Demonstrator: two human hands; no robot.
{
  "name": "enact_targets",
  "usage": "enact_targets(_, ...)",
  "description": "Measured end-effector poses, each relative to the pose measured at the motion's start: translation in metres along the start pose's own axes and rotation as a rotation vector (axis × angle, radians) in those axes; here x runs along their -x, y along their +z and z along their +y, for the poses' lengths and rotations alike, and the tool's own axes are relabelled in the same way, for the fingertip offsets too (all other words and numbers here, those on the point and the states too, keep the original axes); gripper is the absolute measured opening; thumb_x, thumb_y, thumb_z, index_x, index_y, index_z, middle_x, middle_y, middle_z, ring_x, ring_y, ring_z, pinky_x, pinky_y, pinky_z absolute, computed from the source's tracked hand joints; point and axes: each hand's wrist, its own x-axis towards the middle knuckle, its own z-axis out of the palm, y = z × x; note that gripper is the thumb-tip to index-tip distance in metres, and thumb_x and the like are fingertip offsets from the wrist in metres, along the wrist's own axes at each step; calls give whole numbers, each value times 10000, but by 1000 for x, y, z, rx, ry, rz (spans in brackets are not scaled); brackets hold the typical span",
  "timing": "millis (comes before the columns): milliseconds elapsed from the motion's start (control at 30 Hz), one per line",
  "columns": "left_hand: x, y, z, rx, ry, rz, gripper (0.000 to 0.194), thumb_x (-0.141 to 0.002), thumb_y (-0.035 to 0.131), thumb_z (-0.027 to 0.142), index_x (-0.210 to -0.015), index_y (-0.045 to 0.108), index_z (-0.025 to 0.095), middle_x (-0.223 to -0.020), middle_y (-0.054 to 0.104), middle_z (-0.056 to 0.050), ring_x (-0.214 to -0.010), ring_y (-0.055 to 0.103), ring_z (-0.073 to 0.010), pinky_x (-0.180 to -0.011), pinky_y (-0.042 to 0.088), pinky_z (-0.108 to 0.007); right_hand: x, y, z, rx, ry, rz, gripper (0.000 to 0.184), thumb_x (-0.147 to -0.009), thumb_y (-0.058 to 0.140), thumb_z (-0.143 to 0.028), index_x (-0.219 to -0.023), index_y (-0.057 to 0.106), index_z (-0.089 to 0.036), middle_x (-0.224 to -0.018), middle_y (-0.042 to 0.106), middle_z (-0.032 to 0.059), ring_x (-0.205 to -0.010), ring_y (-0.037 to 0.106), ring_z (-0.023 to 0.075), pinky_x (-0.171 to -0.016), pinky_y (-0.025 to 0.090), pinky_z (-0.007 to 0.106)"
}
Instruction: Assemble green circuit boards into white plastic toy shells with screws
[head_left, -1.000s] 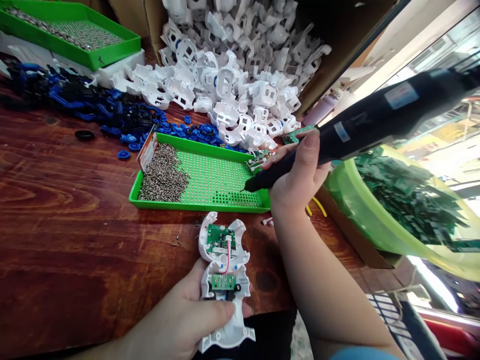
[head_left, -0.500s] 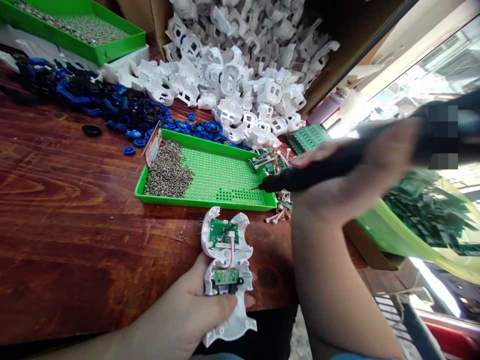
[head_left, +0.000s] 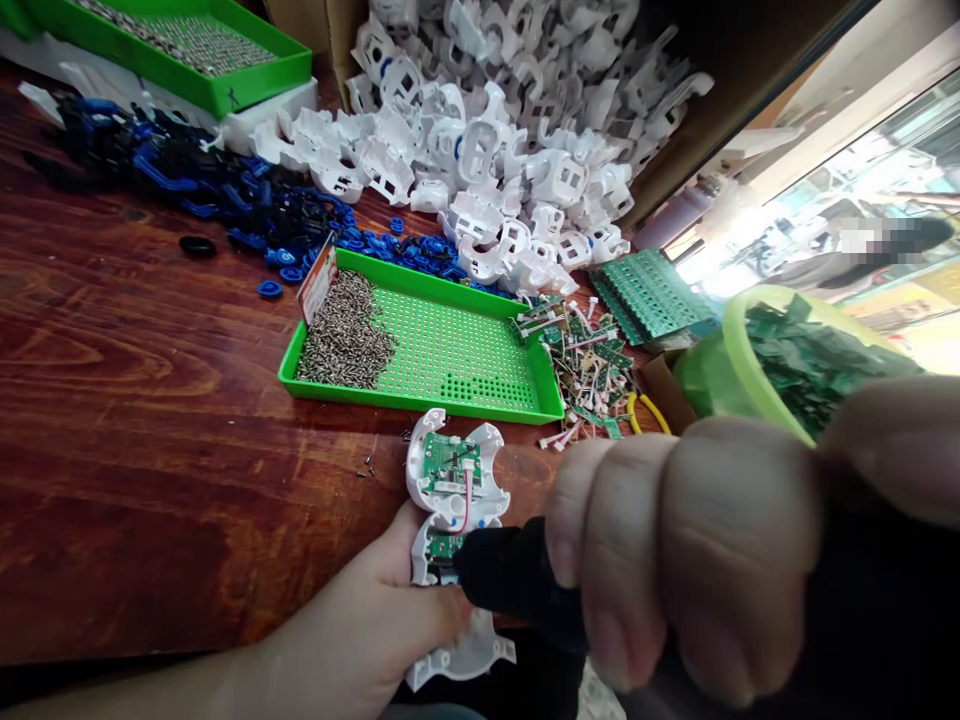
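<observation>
My left hand (head_left: 390, 610) grips a white plastic housing (head_left: 487, 480) near the table's front edge, thumb across its lower part. Inside the housing sit a larger green circuit board (head_left: 442, 462) and a smaller one (head_left: 444, 548), with a red and white wire running down from the larger. In my right hand (head_left: 682, 540) is a black electric screwdriver (head_left: 517, 570), fingers wrapped around its body. Its tip end is over the smaller board; the bit itself is hidden, so contact cannot be told.
Beyond the housing lies a green perforated tray (head_left: 420, 404) with a heap of small screws (head_left: 345, 335). White shells (head_left: 480, 150) and blue parts (head_left: 292, 215) are piled behind. Wired boards (head_left: 592, 360), yellow-handled pliers (head_left: 651, 410) and a yellow-green tub (head_left: 705, 370) stand right.
My right hand has brought the screwdriver down and toward me, from the tray's right end to the smaller board. The left hand still holds the housing in nearly the same place.
</observation>
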Motion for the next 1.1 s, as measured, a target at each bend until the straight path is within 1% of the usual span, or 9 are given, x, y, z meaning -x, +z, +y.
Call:
enact_targets(133, 2, 1, 2, 47, -6, -43, 1026, -541, 411, -146, -1444, 225, 305, -1190, 674, 7, -1087, 616, -205, -911, 444, -331, 10, -9, 10, -232, 68, -108, 233, -793, 563, -543, -925, 557, -351, -504, 496, 1, -504, 558, 215, -480, 436, 359)
enact_targets(300, 3, 1, 3, 55, -39, -58, 1051, -563, 422, -163, -1451, 180, 345, -1155, 690, 19, -1060, 633, -196, -866, 472, -320, -15, -17, -18, -492, 146, -125, 211, -807, 570, -429, -993, 485, -377, -425, 422, -29, -455, 539, 245, -448, 451, 385)
enact_targets(433, 1, -1, 0, 12, -3, -11, 983, -631, 475, -154, -1444, 218, 335, -1184, 673, 19, -1106, 605, -199, -860, 481, -300, -48, -14, -57, -817, 254, -5, 145, -897, 423, -400, -1042, 437, -395, -428, 391, -42, -388, 515, 216, -421, 483, 379)
enact_targets(567, -2, -5, -2, -43, 21, -12, 892, -681, 589, -77, -1404, 316, 368, -1220, 649, 65, -1157, 568, -200, -900, 473, -276, -65, -2, -74, -1070, 206, 218, 168, -900, 425, -465, -1059, 403, -416, -483, 384, -66, -346, 503, 144, -389, 481, 306)
enact_targets(633, -2, -4, -2, -96, 65, -10, 813, -730, 627, -5, -1390, 347, 378, -1216, 647, 90, -1175, 552, -194, -952, 439, -268, -66, 4, -74, -1055, 219, 248, 302, -860, 498, -503, -1109, 362, -400, -480, 363, -86, -307, 454, 132, -358, 444, 288)
enact_targets(767, 2, 2, 2, -118, 64, -28, 718, -786, 596, 38, -1378, 373, 379, -1150, 669, 123, -1190, 542, -194, -970, 411, -260, -63, 7, -73, -948, 194, 170, 525, -800, 615, -443, -1178, 271, -322, -501, 334, -113, -290, 407, 106, -357, 421, 264)
enact_targets(933, 4, 4, 2, -88, 77, 18, 646, -745, 599, 4, -1299, 498, 319, -1100, 691, 78, -1108, 590, -202, -915, 430, -261, -62, 4, -78, -838, 146, 165, 465, -844, 572, -313, -1172, 242, -306, -501, 336, -116, -305, 427, 102, -394, 451, 253)
enact_targets(1033, 3, 5, 4, -74, 33, 8, 605, -714, 659, 37, -1262, 533, 260, -1011, 719, 16, -974, 634, -208, -793, 465, -272, -58, 1, -69, -787, 85, 170, 464, -889, 515, -388, -1240, 218, -323, -491, 388, -110, -293, 407, 109, -397, 440, 271)
enact_targets(1100, 4, 6, 5, -34, 5, 20, 592, -695, 700, 54, -1240, 550, 228, -972, 725, -7, -892, 646, -182, -745, 465, -252, -50, -1, -55, -594, 16, 135, 561, -874, 517, -483, -1309, 192, -339, -505, 439, -93, -298, 394, 118, -394, 417, 288)
